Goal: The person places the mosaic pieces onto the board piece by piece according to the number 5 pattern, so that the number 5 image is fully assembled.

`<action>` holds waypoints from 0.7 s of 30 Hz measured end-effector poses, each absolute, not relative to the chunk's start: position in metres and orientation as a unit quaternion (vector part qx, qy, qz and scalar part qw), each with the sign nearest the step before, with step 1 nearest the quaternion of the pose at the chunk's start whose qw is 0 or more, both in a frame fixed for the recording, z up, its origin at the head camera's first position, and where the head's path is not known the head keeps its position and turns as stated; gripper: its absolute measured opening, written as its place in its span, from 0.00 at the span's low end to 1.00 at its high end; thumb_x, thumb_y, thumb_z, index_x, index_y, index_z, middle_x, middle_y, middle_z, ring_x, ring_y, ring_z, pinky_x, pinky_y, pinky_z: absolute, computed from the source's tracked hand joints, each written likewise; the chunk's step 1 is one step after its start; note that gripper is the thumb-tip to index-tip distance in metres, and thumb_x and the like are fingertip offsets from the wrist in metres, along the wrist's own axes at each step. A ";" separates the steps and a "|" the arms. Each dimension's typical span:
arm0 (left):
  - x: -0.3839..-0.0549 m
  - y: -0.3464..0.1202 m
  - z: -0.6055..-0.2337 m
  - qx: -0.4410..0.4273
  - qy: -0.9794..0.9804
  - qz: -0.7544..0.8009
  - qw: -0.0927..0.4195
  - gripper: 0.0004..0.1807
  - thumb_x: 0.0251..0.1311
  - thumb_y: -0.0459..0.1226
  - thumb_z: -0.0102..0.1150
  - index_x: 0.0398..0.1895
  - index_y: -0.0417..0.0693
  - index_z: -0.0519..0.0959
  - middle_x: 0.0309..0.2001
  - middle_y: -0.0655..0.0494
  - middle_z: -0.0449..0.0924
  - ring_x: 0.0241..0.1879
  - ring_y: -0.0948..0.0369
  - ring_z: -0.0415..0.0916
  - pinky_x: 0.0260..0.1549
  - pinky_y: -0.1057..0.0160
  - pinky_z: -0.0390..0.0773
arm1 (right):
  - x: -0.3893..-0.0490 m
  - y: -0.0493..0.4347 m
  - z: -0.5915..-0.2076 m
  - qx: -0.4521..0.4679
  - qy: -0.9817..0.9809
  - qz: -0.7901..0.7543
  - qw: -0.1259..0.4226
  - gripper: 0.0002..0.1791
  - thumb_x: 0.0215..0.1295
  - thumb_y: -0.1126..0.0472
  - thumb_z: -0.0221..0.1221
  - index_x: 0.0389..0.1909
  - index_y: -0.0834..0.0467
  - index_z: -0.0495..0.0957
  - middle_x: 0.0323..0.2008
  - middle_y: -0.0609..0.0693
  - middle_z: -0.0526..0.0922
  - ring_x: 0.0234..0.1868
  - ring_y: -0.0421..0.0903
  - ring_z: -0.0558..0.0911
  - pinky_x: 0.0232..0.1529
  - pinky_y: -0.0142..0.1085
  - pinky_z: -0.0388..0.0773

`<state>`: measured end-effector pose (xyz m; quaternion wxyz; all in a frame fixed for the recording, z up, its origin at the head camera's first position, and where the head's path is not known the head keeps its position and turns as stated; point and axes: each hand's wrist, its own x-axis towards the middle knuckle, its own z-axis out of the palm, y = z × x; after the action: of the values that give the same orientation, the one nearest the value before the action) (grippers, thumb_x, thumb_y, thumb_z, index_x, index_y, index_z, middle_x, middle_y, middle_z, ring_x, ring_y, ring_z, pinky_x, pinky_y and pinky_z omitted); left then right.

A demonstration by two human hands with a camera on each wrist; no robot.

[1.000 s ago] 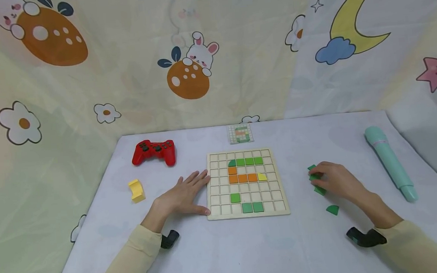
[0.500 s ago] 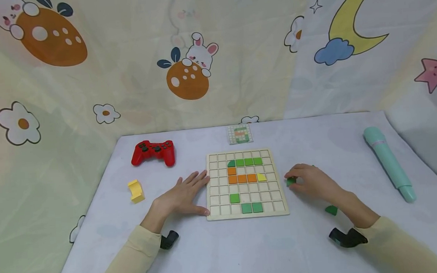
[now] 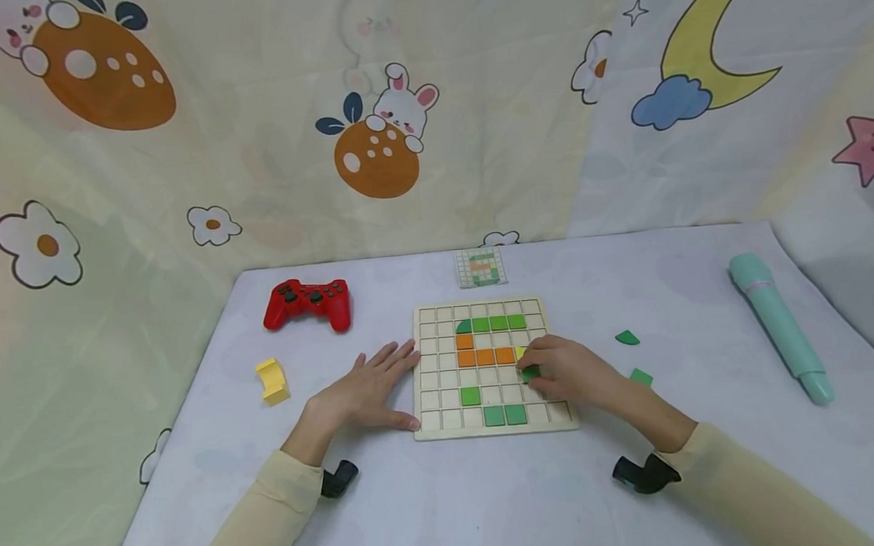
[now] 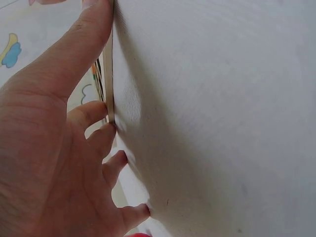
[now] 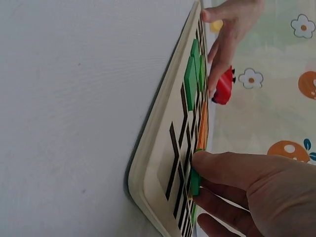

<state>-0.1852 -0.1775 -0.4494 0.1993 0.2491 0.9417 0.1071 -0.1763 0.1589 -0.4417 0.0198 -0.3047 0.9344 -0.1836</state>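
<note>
A wooden grid board [image 3: 431,428] bears several green, orange and yellow tiles in its squares. My left hand [image 3: 369,390] lies with fingers spread at the board's left side; in the left wrist view, the thumb and a fingertip touch the board's edge [image 4: 110,89]. Over the right part of the board, my right hand [image 3: 574,371] pinches a dark green tile [image 5: 195,181] between thumb and fingers, just below the yellow tile [image 3: 519,352]. The held tile's full outline is hidden by the fingers.
Right of the board lie a green curved-edged tile [image 3: 627,338] and a green tile [image 3: 641,376] partly behind my forearm. A small pattern card [image 3: 481,268] is behind the board. A red game controller [image 3: 307,304], a yellow block [image 3: 272,382] and a mint microphone-shaped object [image 3: 780,327] lie farther out.
My right hand has picked up a green tile from the loose ones at the right and carried it left over the board. The left hand has stayed in place.
</note>
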 end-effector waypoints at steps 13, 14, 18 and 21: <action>-0.185 -0.176 -0.447 0.248 0.942 0.105 0.199 0.57 0.47 0.62 0.67 0.77 0.59 0.49 0.79 0.60 0.39 0.78 0.51 0.36 0.71 0.35 0.45 | -0.179 0.154 -0.450 -0.305 0.938 -0.162 -0.015 0.13 0.52 0.63 0.71 0.41 0.57 0.86 0.43 0.50 0.84 0.45 0.47 0.80 0.47 0.40 0.81; -0.185 -0.176 -0.447 0.248 0.942 0.105 0.199 0.57 0.47 0.62 0.67 0.77 0.59 0.49 0.79 0.60 0.39 0.78 0.51 0.36 0.71 0.35 0.45 | -0.179 0.154 -0.450 -0.303 0.939 -0.162 -0.013 0.13 0.52 0.63 0.71 0.41 0.57 0.86 0.43 0.51 0.84 0.46 0.47 0.80 0.48 0.40 0.81; -0.185 -0.177 -0.448 0.249 0.942 0.108 0.199 0.57 0.46 0.62 0.68 0.77 0.59 0.50 0.79 0.60 0.39 0.78 0.51 0.36 0.71 0.35 0.45 | -0.179 0.154 -0.450 -0.294 0.941 -0.167 -0.002 0.13 0.53 0.64 0.70 0.41 0.57 0.86 0.44 0.50 0.83 0.48 0.48 0.79 0.50 0.42 0.80; -0.185 -0.177 -0.448 0.249 0.942 0.107 0.199 0.57 0.46 0.63 0.67 0.77 0.59 0.50 0.79 0.61 0.39 0.78 0.51 0.36 0.71 0.35 0.45 | -0.179 0.154 -0.450 -0.291 0.942 -0.169 0.003 0.12 0.54 0.64 0.69 0.41 0.56 0.86 0.44 0.50 0.83 0.49 0.48 0.79 0.51 0.42 0.80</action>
<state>-0.1850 -0.1766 -0.4482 0.1986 0.2491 0.9419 0.1067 -0.1787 0.1539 -0.4502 0.0031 -0.2912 0.9417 -0.1687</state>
